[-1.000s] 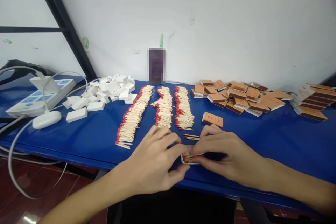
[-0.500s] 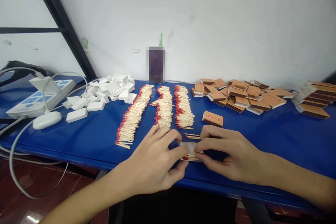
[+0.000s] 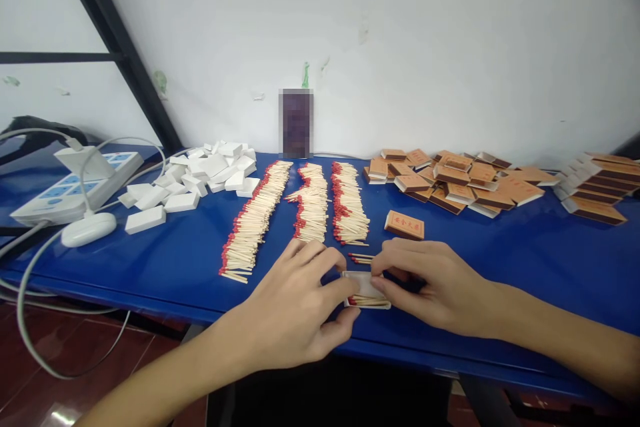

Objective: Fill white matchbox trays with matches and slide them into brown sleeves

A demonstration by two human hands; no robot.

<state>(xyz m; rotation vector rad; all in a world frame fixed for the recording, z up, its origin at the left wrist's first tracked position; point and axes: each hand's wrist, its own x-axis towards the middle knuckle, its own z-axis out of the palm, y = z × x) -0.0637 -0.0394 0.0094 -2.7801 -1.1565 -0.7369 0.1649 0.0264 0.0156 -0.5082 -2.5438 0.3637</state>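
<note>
A small white matchbox tray lies at the front of the blue table, with several red-headed matches along its near side. My left hand has its fingers and thumb closed around the tray's left end. At the tray's far right side is my right hand, thumb and fingertips drawn together; whether anything is between them is hidden. Just beyond the tray lie a few loose matches, partly covered by the right fingers. One orange-brown matchbox rests behind my right hand.
Three long rows of matches, a left row, a middle row and a right row, run toward the wall. White trays are heaped at left, matchbox sleeves at right. A power strip with cables occupies the left end.
My right hand has shifted slightly up and away from the near side of the tray, uncovering more matches inside it. My left hand keeps its place on the tray.
</note>
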